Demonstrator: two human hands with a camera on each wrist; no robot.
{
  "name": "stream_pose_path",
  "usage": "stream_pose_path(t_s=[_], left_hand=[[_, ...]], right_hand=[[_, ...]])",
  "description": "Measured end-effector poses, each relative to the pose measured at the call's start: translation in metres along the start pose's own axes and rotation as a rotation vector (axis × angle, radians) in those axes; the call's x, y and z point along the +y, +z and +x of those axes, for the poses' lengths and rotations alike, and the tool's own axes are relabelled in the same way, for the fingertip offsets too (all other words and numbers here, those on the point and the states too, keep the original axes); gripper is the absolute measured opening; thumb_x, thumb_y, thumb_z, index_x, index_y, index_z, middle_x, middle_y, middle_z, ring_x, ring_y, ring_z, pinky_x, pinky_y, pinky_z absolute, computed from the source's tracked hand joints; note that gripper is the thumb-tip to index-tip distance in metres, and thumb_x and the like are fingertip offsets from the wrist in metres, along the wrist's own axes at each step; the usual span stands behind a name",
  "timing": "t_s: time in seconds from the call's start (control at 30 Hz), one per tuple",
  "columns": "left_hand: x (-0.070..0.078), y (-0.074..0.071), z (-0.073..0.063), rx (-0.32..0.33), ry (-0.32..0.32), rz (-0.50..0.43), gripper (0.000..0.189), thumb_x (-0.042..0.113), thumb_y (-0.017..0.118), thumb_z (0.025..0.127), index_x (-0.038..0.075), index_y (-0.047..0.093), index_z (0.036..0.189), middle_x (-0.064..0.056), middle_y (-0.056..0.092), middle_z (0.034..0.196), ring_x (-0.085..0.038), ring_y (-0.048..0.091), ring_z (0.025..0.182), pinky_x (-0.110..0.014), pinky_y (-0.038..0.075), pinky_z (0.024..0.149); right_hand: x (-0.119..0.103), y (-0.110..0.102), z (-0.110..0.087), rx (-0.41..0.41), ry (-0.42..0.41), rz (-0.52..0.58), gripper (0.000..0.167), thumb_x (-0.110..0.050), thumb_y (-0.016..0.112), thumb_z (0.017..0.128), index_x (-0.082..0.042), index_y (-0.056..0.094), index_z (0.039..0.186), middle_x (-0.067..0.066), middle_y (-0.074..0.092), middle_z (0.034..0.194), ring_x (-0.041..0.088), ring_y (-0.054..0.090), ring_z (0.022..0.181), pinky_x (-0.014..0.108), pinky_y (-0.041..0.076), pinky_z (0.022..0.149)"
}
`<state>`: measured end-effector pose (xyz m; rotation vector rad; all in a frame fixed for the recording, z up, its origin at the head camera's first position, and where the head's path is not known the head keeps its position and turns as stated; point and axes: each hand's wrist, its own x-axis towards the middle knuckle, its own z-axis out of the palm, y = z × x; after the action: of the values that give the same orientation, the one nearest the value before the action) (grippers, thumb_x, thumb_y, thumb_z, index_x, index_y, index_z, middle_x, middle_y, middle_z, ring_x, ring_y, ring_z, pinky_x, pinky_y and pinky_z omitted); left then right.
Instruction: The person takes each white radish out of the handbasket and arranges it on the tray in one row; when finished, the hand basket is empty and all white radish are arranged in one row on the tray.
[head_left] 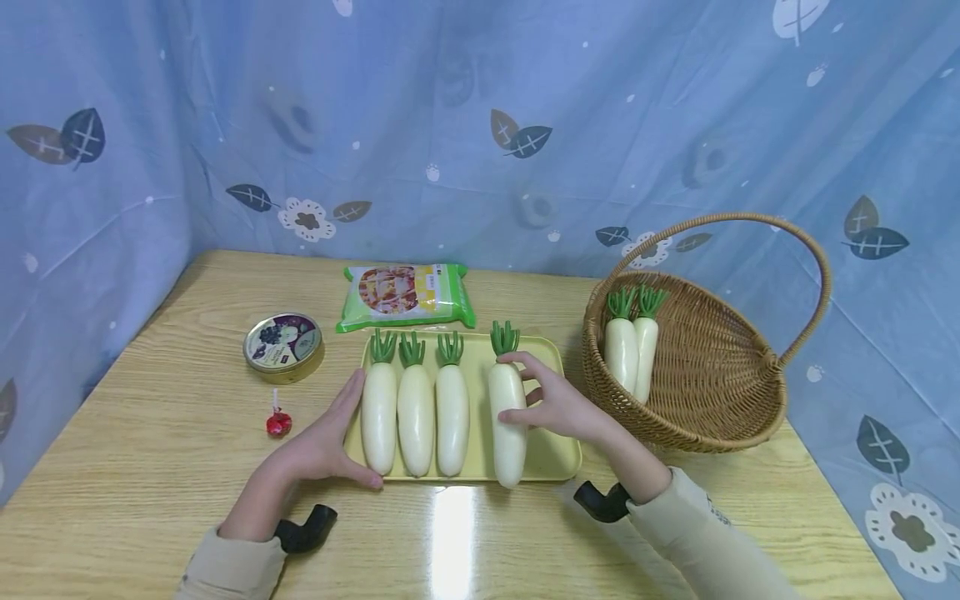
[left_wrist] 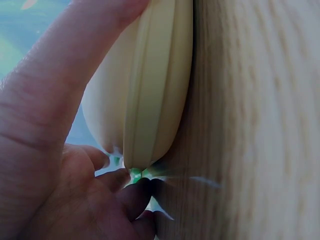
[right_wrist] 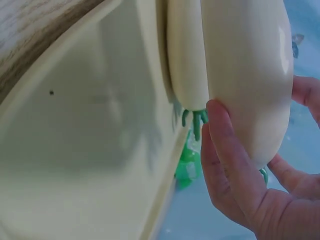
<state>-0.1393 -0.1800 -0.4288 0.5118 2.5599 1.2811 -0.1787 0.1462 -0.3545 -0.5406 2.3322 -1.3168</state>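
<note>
In the head view my right hand (head_left: 551, 404) grips a white radish (head_left: 509, 425) with a green top, thumb on one side and fingers on the other. The right wrist view shows this radish (right_wrist: 250, 70) held up over the bare part of the yellow tray (right_wrist: 75, 135). Three more white radishes lie side by side in the tray's left half, the nearest to the held one being a slim radish (head_left: 452, 421). My left hand (head_left: 318, 442) holds the tray's front left corner, its thumb against the tray's rim (left_wrist: 150, 85) and its fingers along the left side.
At the right stands a wicker basket (head_left: 712, 367) with a tall handle, two radishes (head_left: 621, 354) inside it. Behind the tray lies a green food packet (head_left: 408, 296). A round tin (head_left: 282, 343) and a red wrapped lollipop (head_left: 278, 422) sit on the left.
</note>
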Motion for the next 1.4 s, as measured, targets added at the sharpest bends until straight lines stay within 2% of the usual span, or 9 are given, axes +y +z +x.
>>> stream_pose_path(t_s=[0.1,0.27,0.4,0.73,1.0,1.17,1.4], left_hand=[[0.001,0.000,0.000,0.001,0.000,0.001,0.145,0.040,0.089,0.047,-0.001,-0.012,0.143,-0.024,-0.011,0.149,-0.039,-0.005,0.135,-0.056,0.007,0.106],[0.002,-0.001,-0.001,0.001,-0.002,0.002,0.145,0.041,0.089,0.046,-0.001,-0.012,0.143,-0.024,-0.011,0.149,-0.039,-0.005,0.135,-0.056,0.007,0.106],[0.002,0.000,-0.001,-0.001,-0.002,0.004,0.146,0.041,0.089,0.046,0.000,-0.012,0.143,-0.024,-0.011,0.149,-0.039,-0.006,0.135,-0.056,0.008,0.106],[0.002,0.000,-0.001,-0.005,-0.011,-0.003,0.146,0.040,0.089,0.046,0.000,-0.012,0.143,-0.024,-0.012,0.149,-0.040,-0.006,0.135,-0.056,0.007,0.106],[0.001,0.000,-0.001,-0.006,-0.009,-0.012,0.147,0.039,0.089,0.045,0.001,-0.013,0.143,-0.023,-0.012,0.149,-0.039,-0.006,0.135,-0.056,0.007,0.106],[0.001,0.000,-0.001,-0.004,-0.007,-0.017,0.147,0.038,0.090,0.044,0.000,-0.013,0.143,-0.024,-0.012,0.149,-0.040,-0.007,0.135,-0.056,0.007,0.106],[0.002,0.000,-0.001,-0.002,-0.003,-0.018,0.148,0.038,0.090,0.045,0.000,-0.014,0.143,-0.024,-0.012,0.148,-0.040,-0.006,0.135,-0.056,0.007,0.106]], right_hand=[[0.001,0.004,0.005,-0.015,0.014,0.039,0.068,-0.009,0.072,0.078,-0.018,0.035,0.135,0.024,0.041,0.121,0.023,0.062,0.076,0.043,0.054,0.063],[0.005,0.011,0.014,-0.024,0.033,0.071,0.068,-0.006,0.071,0.078,-0.013,0.034,0.135,0.026,0.040,0.121,0.022,0.063,0.073,0.041,0.054,0.062],[0.006,0.016,0.019,-0.025,0.047,0.081,0.069,-0.005,0.071,0.077,-0.009,0.033,0.135,0.027,0.040,0.120,0.023,0.063,0.074,0.038,0.054,0.060],[0.009,0.023,0.028,-0.044,0.099,0.083,0.071,-0.008,0.071,0.078,-0.012,0.032,0.138,0.026,0.038,0.124,0.024,0.062,0.079,0.040,0.055,0.061],[0.011,0.028,0.034,-0.046,0.132,0.092,0.071,-0.010,0.071,0.079,-0.011,0.032,0.138,0.026,0.039,0.122,0.025,0.061,0.082,0.037,0.055,0.062],[0.013,0.030,0.037,-0.032,0.158,0.068,0.070,-0.012,0.072,0.078,-0.010,0.035,0.137,0.026,0.041,0.120,0.022,0.060,0.077,0.036,0.055,0.060],[0.010,0.030,0.043,-0.027,0.139,0.003,0.070,-0.012,0.073,0.077,-0.011,0.036,0.137,0.024,0.042,0.121,0.021,0.061,0.070,0.035,0.054,0.056]])
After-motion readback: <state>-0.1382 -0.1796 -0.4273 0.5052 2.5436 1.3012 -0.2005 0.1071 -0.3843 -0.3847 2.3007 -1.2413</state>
